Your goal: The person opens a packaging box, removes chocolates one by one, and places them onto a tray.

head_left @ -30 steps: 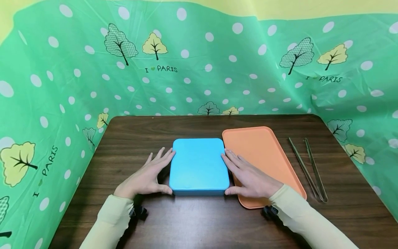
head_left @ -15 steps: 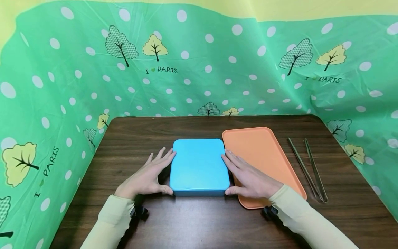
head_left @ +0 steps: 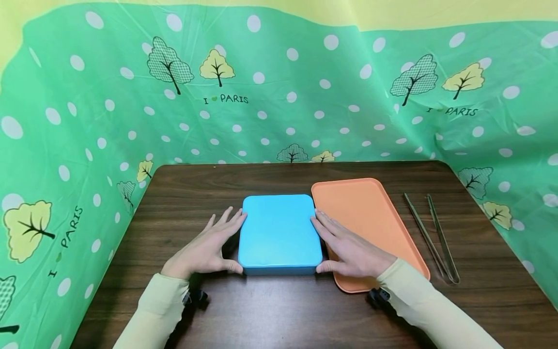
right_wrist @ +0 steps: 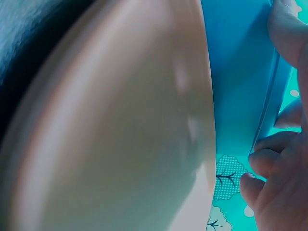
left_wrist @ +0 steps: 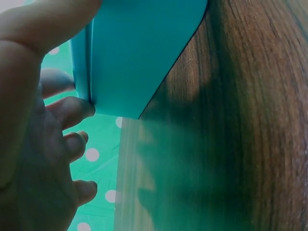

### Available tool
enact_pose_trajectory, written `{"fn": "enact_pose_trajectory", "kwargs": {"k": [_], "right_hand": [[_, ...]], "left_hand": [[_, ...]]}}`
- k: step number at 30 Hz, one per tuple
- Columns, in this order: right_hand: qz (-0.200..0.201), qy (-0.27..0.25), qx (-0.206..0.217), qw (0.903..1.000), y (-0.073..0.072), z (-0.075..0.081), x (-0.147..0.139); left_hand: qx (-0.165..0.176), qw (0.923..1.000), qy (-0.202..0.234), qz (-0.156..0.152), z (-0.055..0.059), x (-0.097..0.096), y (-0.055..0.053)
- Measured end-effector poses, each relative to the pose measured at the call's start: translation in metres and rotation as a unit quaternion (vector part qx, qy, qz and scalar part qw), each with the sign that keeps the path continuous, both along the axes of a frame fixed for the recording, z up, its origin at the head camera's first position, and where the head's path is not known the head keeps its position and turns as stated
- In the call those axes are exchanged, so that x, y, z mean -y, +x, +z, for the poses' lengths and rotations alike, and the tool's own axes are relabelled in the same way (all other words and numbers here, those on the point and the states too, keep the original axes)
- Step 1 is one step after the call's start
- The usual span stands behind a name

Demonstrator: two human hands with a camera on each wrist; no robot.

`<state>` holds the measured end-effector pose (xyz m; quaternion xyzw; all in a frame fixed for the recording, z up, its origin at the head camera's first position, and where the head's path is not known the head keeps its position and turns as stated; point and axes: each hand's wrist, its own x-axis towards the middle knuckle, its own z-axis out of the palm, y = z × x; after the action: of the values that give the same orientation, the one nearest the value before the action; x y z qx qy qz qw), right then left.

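Note:
A blue lidded box (head_left: pixel 280 232) sits on the table at the centre of the head view, its lid on. My left hand (head_left: pixel 208 247) touches its left side, fingers spread and the thumb at the near left corner. In the left wrist view, fingertips (left_wrist: pixel 79 107) meet the lid's edge, with the box wall (left_wrist: pixel 130 57) below. On the opposite side my right hand (head_left: pixel 350 245) lies along the box, thumb at the near right corner and fingers stretched up the side. The right wrist view shows those fingers (right_wrist: pixel 274 144) along the lid seam. The box's contents are hidden.
An orange tray (head_left: pixel 370 213) lies right of the box, partly under my right hand and wrist. Metal tongs (head_left: pixel 440 242) lie farther right with their arms spread. A dark wooden table (head_left: pixel 279 310) bears everything. A green patterned cloth (head_left: pixel 270 111) hangs behind and at the sides.

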<state>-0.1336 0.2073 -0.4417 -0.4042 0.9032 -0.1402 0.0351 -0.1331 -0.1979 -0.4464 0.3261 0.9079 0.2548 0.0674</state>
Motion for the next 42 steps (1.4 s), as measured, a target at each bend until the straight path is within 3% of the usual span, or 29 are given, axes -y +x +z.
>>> {"fn": "enact_pose_trajectory", "kwargs": {"k": [20,36,42], "right_hand": [[0.007,0.0,-0.01,0.9999,0.0,0.0,0.001],[0.001,-0.005,0.006,1.0,0.001,0.002,0.0],[-0.01,-0.011,0.011,0.9998,0.0,0.007,-0.001]], "left_hand": [[0.002,0.9999,-0.015,0.001,0.005,-0.001,0.001],[-0.008,0.9998,-0.019,-0.006,0.005,-0.001,0.0],[-0.01,0.9999,0.0,-0.005,0.014,0.0,-0.002]]}}
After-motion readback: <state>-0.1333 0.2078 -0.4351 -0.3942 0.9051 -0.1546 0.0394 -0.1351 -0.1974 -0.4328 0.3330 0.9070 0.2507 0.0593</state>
